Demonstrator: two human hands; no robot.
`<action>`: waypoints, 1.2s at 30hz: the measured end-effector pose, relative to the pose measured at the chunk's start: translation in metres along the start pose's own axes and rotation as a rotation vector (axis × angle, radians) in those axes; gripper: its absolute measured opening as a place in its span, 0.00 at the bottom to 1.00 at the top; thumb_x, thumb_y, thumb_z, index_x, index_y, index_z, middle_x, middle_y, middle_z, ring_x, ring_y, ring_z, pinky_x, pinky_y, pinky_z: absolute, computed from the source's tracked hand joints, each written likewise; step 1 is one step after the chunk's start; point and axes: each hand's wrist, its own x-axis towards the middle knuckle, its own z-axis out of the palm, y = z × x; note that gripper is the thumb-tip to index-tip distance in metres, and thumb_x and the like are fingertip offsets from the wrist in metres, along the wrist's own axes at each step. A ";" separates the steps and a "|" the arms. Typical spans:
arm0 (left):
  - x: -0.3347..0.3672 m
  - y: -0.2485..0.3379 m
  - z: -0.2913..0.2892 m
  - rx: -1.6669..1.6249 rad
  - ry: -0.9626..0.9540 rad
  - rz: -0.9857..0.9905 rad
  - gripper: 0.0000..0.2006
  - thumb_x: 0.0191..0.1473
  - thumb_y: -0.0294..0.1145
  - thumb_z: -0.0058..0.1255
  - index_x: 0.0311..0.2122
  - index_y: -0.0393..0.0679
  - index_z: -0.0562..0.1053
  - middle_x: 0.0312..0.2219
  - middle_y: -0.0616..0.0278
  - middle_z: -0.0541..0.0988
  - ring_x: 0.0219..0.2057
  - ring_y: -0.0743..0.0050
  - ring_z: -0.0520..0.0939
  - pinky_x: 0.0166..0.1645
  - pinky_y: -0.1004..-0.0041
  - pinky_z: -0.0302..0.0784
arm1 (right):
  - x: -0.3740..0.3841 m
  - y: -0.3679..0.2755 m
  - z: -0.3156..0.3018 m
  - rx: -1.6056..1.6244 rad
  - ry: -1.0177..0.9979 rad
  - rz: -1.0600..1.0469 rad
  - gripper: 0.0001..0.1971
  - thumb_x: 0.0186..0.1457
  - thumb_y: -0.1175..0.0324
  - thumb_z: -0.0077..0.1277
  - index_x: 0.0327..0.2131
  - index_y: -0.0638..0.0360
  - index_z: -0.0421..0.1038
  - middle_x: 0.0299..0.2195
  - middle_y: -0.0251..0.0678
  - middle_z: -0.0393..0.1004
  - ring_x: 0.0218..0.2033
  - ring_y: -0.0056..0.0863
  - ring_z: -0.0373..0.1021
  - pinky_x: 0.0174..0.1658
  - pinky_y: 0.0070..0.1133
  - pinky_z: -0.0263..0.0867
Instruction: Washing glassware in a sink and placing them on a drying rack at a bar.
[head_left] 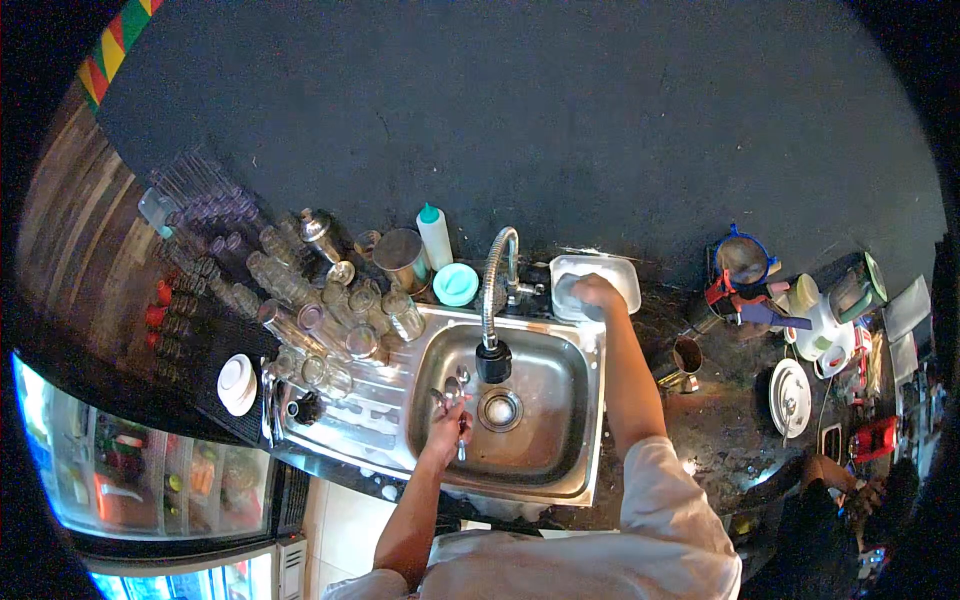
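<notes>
Over the left part of the steel sink (560,440), my left hand (448,432) is closed around several metal spoons (461,376). Their bowls stick out above my fingers, and a handle end shows below. My right arm stretches forward to a white plastic tub (627,272) behind the sink's right corner. Inside it, my right hand (598,290) is curled, with a greyish, blurred thing beside the fingers that I cannot identify. Between my hands stands a flexible metal faucet (489,300) with a black spray head, above the sink's drain (500,410).
Several glasses (362,342) crowd the drainboard (385,425) on the left, with a steel pot (402,256) and a squeeze bottle (433,238) behind. On the right counter stand a metal cup (687,355), a strainer (742,258) and a white lid (790,398). Another person's hands (860,492) show far right.
</notes>
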 end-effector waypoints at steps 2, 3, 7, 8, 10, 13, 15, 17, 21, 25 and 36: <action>-0.003 0.005 -0.011 0.071 0.008 -0.012 0.11 0.55 0.38 0.37 0.37 0.46 0.68 0.13 0.71 0.61 0.10 0.86 0.57 0.14 0.83 0.51 | -0.027 -0.031 0.012 0.261 0.155 0.270 0.22 0.41 0.54 0.42 0.39 0.54 0.68 0.33 0.45 0.72 0.33 0.40 0.68 0.39 0.27 0.63; -0.007 0.007 -0.021 0.145 -0.003 -0.031 0.11 0.55 0.38 0.36 0.37 0.45 0.69 0.13 0.70 0.62 0.10 0.86 0.58 0.13 0.83 0.52 | -0.059 -0.068 0.003 0.197 0.362 0.301 0.22 0.42 0.56 0.43 0.41 0.57 0.67 0.35 0.42 0.71 0.33 0.37 0.68 0.37 0.27 0.63; 0.000 -0.004 -0.016 0.328 -0.181 0.185 0.13 0.55 0.39 0.35 0.34 0.43 0.70 0.12 0.69 0.63 0.10 0.87 0.59 0.13 0.83 0.52 | -0.123 -0.064 0.078 1.107 0.705 -0.024 0.17 0.45 0.73 0.43 0.43 0.58 0.63 0.36 0.34 0.69 0.35 0.24 0.65 0.37 0.20 0.62; -0.004 0.000 -0.017 0.322 -0.166 0.175 0.13 0.55 0.39 0.35 0.34 0.43 0.70 0.12 0.69 0.63 0.10 0.87 0.59 0.13 0.83 0.52 | -0.131 -0.084 0.106 1.398 0.705 -0.089 0.17 0.45 0.77 0.42 0.42 0.58 0.64 0.36 0.35 0.68 0.38 0.21 0.63 0.40 0.17 0.60; -0.016 0.012 -0.009 0.294 -0.237 -0.056 0.12 0.55 0.38 0.35 0.33 0.44 0.71 0.11 0.70 0.63 0.10 0.86 0.60 0.14 0.84 0.53 | -0.155 -0.141 0.143 1.684 0.657 -0.141 0.13 0.47 0.76 0.42 0.39 0.59 0.65 0.36 0.32 0.68 0.38 0.22 0.64 0.40 0.19 0.61; -0.006 -0.009 -0.020 0.421 -0.250 -0.070 0.14 0.54 0.43 0.38 0.30 0.44 0.71 0.10 0.69 0.64 0.10 0.85 0.62 0.14 0.81 0.54 | -0.172 -0.216 0.158 2.223 0.445 -0.046 0.10 0.46 0.74 0.45 0.36 0.56 0.65 0.34 0.33 0.68 0.37 0.25 0.65 0.39 0.20 0.63; 0.014 -0.033 -0.047 0.772 -0.065 0.225 0.16 0.51 0.43 0.41 0.23 0.41 0.71 0.13 0.64 0.71 0.14 0.78 0.70 0.20 0.72 0.64 | -0.193 -0.259 0.124 2.504 0.240 0.085 0.09 0.42 0.77 0.45 0.31 0.56 0.64 0.31 0.34 0.69 0.34 0.25 0.66 0.34 0.20 0.65; 0.004 -0.036 -0.041 0.845 -0.131 0.350 0.16 0.52 0.42 0.40 0.24 0.40 0.70 0.14 0.63 0.72 0.15 0.76 0.71 0.22 0.71 0.65 | -0.179 -0.241 0.166 2.214 0.464 0.077 0.08 0.42 0.78 0.45 0.30 0.55 0.63 0.31 0.35 0.69 0.32 0.26 0.67 0.32 0.20 0.66; -0.026 0.003 -0.037 0.730 -0.318 0.173 0.15 0.54 0.42 0.37 0.30 0.41 0.70 0.15 0.64 0.73 0.11 0.84 0.67 0.11 0.81 0.56 | -0.170 -0.262 0.168 1.946 0.855 0.223 0.11 0.41 0.80 0.45 0.31 0.58 0.64 0.29 0.36 0.69 0.28 0.26 0.68 0.28 0.21 0.66; -0.036 0.018 -0.047 0.651 -0.482 -0.078 0.14 0.53 0.39 0.39 0.30 0.39 0.72 0.14 0.65 0.71 0.12 0.87 0.66 0.13 0.83 0.56 | -0.174 -0.257 0.185 1.846 0.876 0.445 0.17 0.44 0.80 0.40 0.41 0.60 0.61 0.31 0.36 0.69 0.28 0.27 0.68 0.28 0.21 0.66; -0.043 0.000 -0.049 0.280 -0.538 -0.214 0.15 0.51 0.44 0.43 0.34 0.44 0.72 0.09 0.77 0.53 0.09 0.88 0.51 0.12 0.83 0.45 | -0.184 -0.237 0.197 1.695 1.135 0.524 0.17 0.52 0.68 0.37 0.46 0.62 0.59 0.37 0.39 0.67 0.36 0.25 0.65 0.36 0.21 0.63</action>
